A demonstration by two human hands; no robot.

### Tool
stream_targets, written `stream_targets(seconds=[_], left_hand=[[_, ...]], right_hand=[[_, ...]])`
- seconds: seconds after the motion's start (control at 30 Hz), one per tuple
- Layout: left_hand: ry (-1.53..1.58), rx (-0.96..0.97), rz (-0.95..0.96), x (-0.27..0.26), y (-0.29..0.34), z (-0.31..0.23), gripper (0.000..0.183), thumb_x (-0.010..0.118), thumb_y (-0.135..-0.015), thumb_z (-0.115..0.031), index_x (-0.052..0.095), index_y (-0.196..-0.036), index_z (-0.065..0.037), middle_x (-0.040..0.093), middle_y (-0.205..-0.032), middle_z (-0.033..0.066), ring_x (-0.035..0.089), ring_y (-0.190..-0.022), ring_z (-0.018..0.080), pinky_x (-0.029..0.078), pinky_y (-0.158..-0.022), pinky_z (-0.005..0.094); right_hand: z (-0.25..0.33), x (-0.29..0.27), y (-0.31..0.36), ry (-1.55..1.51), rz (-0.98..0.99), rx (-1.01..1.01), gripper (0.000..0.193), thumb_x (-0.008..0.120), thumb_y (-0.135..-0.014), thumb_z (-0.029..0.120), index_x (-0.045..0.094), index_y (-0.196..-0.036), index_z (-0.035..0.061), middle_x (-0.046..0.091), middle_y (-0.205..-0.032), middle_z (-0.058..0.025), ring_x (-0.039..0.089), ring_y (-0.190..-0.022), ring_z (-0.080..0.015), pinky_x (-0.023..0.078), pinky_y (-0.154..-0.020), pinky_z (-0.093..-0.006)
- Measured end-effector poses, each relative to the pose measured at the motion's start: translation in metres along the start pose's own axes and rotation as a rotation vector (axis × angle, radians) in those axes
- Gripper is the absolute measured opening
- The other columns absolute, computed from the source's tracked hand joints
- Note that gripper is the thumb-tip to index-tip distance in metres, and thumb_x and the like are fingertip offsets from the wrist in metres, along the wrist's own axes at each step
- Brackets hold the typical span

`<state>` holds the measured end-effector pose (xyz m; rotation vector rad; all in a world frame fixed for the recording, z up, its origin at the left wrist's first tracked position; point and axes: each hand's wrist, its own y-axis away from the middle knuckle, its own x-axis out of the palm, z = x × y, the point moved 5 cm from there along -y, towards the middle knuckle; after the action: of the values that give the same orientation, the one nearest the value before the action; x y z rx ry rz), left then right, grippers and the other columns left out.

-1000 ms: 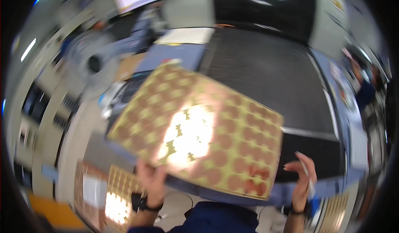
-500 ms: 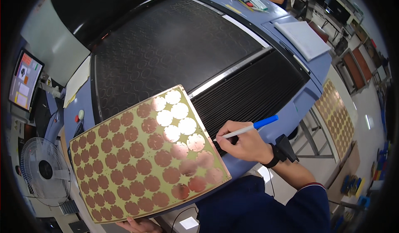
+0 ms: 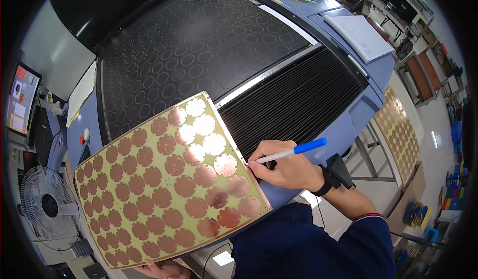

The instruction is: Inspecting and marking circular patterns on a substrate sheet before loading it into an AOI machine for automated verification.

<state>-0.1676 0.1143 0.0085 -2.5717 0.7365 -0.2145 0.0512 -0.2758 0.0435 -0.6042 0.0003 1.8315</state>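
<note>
Little has moved: hands grip pen [image 3: 291, 151] and copper-dotted yellow panel [image 3: 169, 184].

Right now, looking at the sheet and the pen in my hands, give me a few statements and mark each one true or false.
1. The right hand holds a blue-capped pen. True.
2. The pen tip meets the right edge of the yellow panel with copper discs. True.
3. The left hand grips the panel's top corner. False: it holds the bottom edge.
4. The panel lies flat on the floor. False: it is held over the dark ribbed machine bed.
</note>
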Motion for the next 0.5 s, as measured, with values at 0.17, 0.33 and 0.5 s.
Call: stream_targets(seconds=[0.17, 0.33, 0.5], left_hand=[[0.019, 0.005, 0.022, 0.002, 0.003, 0.000, 0.066, 0.053, -0.093, -0.023, 0.027, -0.148, 0.004, 0.044, -0.142, 0.0276, 0.055, -0.123, 0.0365, 0.050, -0.100, 0.0468], [0.063, -0.037, 0.010, 0.016, 0.004, -0.003, 0.064, 0.053, -0.093, -0.023, 0.029, -0.147, 0.003, 0.045, -0.141, 0.0262, 0.053, -0.125, 0.0352, 0.047, -0.104, 0.0468], [0.211, -0.066, 0.002, 0.015, 0.005, -0.013, 0.062, 0.052, -0.093, -0.016, 0.030, -0.148, 0.002, 0.046, -0.142, 0.0227, 0.052, -0.126, 0.0329, 0.043, -0.108, 0.0462]], right_hand=[[-0.001, -0.001, 0.003, -0.053, 0.031, -0.019, 0.008, 0.069, -0.084, 0.010, 0.068, -0.083, 0.0014, 0.067, -0.075, -0.0075, 0.061, -0.059, -0.0152, 0.046, -0.050, -0.0265], [-0.002, -0.008, 0.003, -0.031, 0.052, 0.047, 0.007, 0.067, -0.085, 0.009, 0.066, -0.085, 0.0016, 0.062, -0.073, -0.0063, 0.059, -0.062, -0.0152, 0.045, -0.054, -0.0287], [-0.007, -0.009, 0.007, -0.106, -0.182, 0.019, 0.006, 0.071, -0.086, 0.009, 0.068, -0.085, 0.0032, 0.066, -0.073, -0.0041, 0.060, -0.061, -0.0095, 0.046, -0.055, -0.0256]])
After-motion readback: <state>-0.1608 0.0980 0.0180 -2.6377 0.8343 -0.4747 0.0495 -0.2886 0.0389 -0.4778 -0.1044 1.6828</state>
